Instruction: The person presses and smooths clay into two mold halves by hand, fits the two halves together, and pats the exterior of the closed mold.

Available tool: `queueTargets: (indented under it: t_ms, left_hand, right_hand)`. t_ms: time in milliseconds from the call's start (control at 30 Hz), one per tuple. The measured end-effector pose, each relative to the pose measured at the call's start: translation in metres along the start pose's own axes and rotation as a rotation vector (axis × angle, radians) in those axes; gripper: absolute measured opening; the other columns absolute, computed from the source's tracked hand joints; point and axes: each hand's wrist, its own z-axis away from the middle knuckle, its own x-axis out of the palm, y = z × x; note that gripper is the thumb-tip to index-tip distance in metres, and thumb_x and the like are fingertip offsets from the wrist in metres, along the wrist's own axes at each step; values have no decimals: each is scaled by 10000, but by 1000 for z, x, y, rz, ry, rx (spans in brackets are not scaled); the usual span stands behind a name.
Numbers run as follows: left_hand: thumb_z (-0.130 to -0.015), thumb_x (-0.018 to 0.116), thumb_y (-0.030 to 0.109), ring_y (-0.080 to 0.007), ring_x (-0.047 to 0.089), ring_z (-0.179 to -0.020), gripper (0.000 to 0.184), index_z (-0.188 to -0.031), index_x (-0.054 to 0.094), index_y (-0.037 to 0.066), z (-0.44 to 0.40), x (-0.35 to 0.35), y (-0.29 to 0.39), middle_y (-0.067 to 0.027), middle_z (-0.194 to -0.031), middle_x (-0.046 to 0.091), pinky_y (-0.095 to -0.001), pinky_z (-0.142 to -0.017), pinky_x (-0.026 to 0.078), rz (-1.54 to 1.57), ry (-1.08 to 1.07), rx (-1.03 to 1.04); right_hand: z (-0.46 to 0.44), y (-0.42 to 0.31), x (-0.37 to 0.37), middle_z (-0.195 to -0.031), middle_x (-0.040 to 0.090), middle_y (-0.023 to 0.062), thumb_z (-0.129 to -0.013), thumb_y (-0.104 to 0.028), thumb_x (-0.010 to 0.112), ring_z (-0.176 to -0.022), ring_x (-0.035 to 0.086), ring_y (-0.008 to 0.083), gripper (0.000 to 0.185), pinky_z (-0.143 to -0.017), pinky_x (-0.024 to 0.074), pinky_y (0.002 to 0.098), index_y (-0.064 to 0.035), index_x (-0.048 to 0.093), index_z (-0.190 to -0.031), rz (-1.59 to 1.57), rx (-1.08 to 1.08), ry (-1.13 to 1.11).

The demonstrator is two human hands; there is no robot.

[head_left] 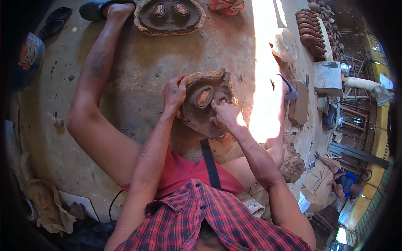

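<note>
Between my legs lies a rough-edged mold [211, 76] lined with dark wet clay [205, 119]. Around an oval spot in the lining, lighter material [204, 97] shows through. My left hand [175, 94] grips the mold's left rim, its fingers closed over the edge. Inside the right half, my right hand [228, 115] presses on the clay with curled fingers, near a second raised spot partly hidden by them. A similar clay-lined mold [169, 25] with two oval spots rests on the floor farther ahead.
A red bundle [226, 6] lies beyond the molds. Right of me are a brown block [297, 102], a clay lump [292, 163] and a pale basin [285, 45]. Stacked brown pieces [310, 33] stand farther off. Another person [345, 183] sits at far right. A dark blue bucket [31, 62] is at left.
</note>
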Motion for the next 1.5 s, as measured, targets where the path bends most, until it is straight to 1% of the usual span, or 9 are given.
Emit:
queueTargets:
  t_ms: [400, 500, 633, 733, 800, 933, 1100, 1300, 1500]
  left_hand:
    - [-1004, 639, 286, -237, 753, -962, 335, -1197, 762, 41, 5, -5, 2, -157, -1044, 789, -360, -870, 556, -12, -10, 5]
    - [-1008, 630, 288, -241, 749, -982, 340, -1199, 761, 39, -1, -1, -4, -155, -1062, 788, -364, -884, 552, 29, -9, 20]
    - [-1016, 620, 273, -235, 737, -1021, 332, -1201, 759, 36, 5, 0, -12, -157, -1089, 783, -356, -915, 540, 54, 28, 32]
    - [-1035, 608, 251, -214, 717, -1037, 335, -1230, 740, 13, 15, -1, -8, -148, -1122, 777, -343, -934, 528, 84, 44, 26]
    - [-1046, 600, 243, -202, 707, -1037, 340, -1245, 727, -1, 22, 0, -3, -142, -1135, 773, -336, -934, 526, 98, 56, 9]
    - [-1067, 584, 221, -172, 681, -1051, 350, -1277, 698, -35, 24, 2, -9, -131, -1172, 759, -314, -939, 517, 181, 56, -24]
    - [-1055, 603, 199, -169, 697, -1024, 317, -1253, 720, -19, 21, 1, -13, -134, -1129, 773, -311, -916, 532, 131, 78, -2]
    - [-1037, 626, 185, -173, 714, -998, 291, -1223, 740, -8, 20, 5, -18, -140, -1093, 784, -326, -891, 549, 95, 110, 71]
    - [-1035, 631, 187, -180, 727, -996, 284, -1214, 752, 2, 17, 5, -17, -141, -1092, 791, -334, -893, 555, 71, 134, 77]
  right_hand:
    - [39, 3, 12, -911, 766, 116, -892, -363, 734, -825, 761, 267, 756, -623, 586, 426, -161, 470, -1571, 317, -172, -114]
    - [38, 55, 30, -850, 745, 108, -932, -338, 708, -806, 750, 281, 536, -654, 584, 399, -120, 633, -1415, -117, -300, -224]
    - [68, 78, 29, -834, 691, 130, -965, -340, 708, -800, 687, 352, 313, -736, 543, 439, -33, 753, -1014, -242, -129, 303]
    - [76, 69, 53, -950, 715, 148, -924, -451, 764, -935, 705, 322, 482, -817, 569, 404, 19, 741, -1027, 80, -24, 467]
    - [68, 38, 72, -833, 627, 129, -777, -481, 868, -823, 633, 349, 579, -746, 530, 471, 11, 727, -1048, -632, 211, 799]
    - [53, 4, 75, -1011, 628, 167, -768, -471, 902, -941, 644, 342, 654, -838, 540, 447, 17, 691, -1150, -403, 329, 773]
    - [34, 10, 78, -1137, 532, 135, -730, -445, 923, -1090, 554, 331, 635, -908, 502, 456, -11, 659, -1111, -681, 428, 599]
    - [37, 20, 65, -1069, 597, 124, -601, -521, 944, -1003, 571, 323, 697, -798, 520, 477, -85, 671, -1071, -448, 432, 639]
    - [37, 37, 75, -1057, 563, 147, -493, -636, 938, -1014, 557, 331, 918, -831, 506, 483, -19, 621, -1094, -295, 402, 707]
